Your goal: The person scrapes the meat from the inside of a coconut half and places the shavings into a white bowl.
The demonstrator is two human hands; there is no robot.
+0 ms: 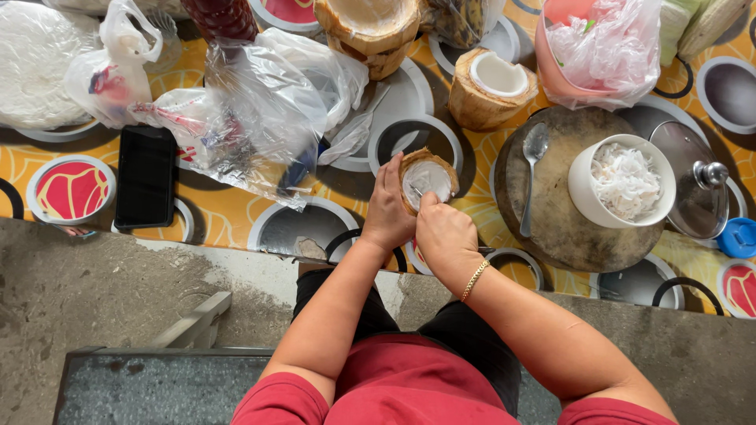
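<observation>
Tabletop [228, 216], covered in a yellow cloth patterned with black, white and red rings, runs across the upper part of the head view; below it lies bare concrete. Far left: a white bundle [35, 63] in clear wrap, with a knotted plastic bag [110, 71] against it. A black phone [146, 177] lies flat, screen up, near the tabletop edge. Right of the phone, a heap of clear plastic bags [260, 110] spreads toward the centre.

Centre: left hand [387, 208] has its grip closed around the left side of a halved coconut shell [426, 179], fingers curled over the rim, the cut face with white flesh turned up. Shell is held just above the near edge of the tabletop. Right hand [445, 236] is fisted on a thin tool whose tip sits inside the shell; the tool itself is mostly hidden, kind not determinable. A gold bracelet [475, 278] circles the right wrist.

Behind, another opened coconut [490, 86] stands upright. Right: a round wooden board [559, 228] carries a metal spoon [531, 177] and a white bowl [624, 182] of shredded white flesh. A glass lid [693, 189] lies just beside the bowl.
</observation>
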